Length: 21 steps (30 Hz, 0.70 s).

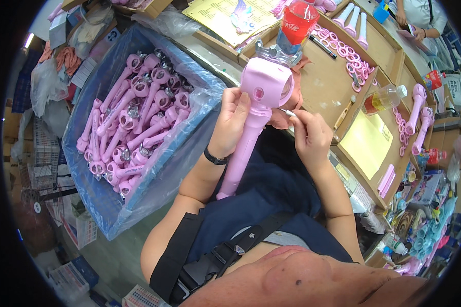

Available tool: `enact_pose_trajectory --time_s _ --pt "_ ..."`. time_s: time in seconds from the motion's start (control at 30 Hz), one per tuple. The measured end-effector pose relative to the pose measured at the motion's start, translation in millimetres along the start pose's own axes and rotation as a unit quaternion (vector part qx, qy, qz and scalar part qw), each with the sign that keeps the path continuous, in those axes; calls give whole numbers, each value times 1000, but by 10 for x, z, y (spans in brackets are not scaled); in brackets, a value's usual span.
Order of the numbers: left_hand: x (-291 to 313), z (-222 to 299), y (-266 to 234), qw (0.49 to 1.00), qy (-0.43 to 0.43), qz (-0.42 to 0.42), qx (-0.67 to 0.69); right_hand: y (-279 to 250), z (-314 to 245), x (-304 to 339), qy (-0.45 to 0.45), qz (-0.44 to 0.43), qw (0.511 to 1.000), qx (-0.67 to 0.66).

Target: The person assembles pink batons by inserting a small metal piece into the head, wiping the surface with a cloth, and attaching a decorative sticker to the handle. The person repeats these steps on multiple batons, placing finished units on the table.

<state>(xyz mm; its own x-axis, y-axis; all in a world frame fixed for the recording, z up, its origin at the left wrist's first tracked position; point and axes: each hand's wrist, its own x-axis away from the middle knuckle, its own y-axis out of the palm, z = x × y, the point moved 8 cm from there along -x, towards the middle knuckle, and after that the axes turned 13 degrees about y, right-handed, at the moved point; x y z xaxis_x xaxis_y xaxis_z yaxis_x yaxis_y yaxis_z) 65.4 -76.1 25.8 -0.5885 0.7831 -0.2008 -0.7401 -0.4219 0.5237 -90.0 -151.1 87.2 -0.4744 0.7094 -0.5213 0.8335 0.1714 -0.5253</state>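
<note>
A pink toy wand (243, 146) with a silver crown (274, 51) on its rounded head stands tilted in front of my body. Closed around it just below the head is my left hand (232, 120), thumb along the near side. My right hand (312, 137) pinches a slim white-handled tool (288, 112). The tool's thin tip points at the lower right of the wand head; I cannot tell whether it touches. Behind the wand a salmon-coloured cloth (280, 122) is partly hidden.
To the left, a blue-lined bin (105, 222) holds many similar pink wands (138, 110). Cardboard trays at right carry pink rings (351, 53), a black marker (323, 47), a bottle of yellowish liquid (381, 102) and yellow paper (366, 140). Another person (420, 18) is at the far right.
</note>
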Motion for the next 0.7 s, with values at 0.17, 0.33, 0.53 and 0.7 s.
enact_pose_trajectory --time_s 0.17,0.33,0.53,0.7 --pt "0 -1 4 1000 10 -4 -15 147 332 13 147 -62 972 -173" --pt "14 -45 -30 1000 -15 20 6 102 257 7 64 -59 994 -63" --pt "0 198 139 983 125 -65 -120 396 540 134 377 -240 824 -348" --pt "-33 92 98 998 43 -36 -18 49 215 18 89 -38 991 -90"
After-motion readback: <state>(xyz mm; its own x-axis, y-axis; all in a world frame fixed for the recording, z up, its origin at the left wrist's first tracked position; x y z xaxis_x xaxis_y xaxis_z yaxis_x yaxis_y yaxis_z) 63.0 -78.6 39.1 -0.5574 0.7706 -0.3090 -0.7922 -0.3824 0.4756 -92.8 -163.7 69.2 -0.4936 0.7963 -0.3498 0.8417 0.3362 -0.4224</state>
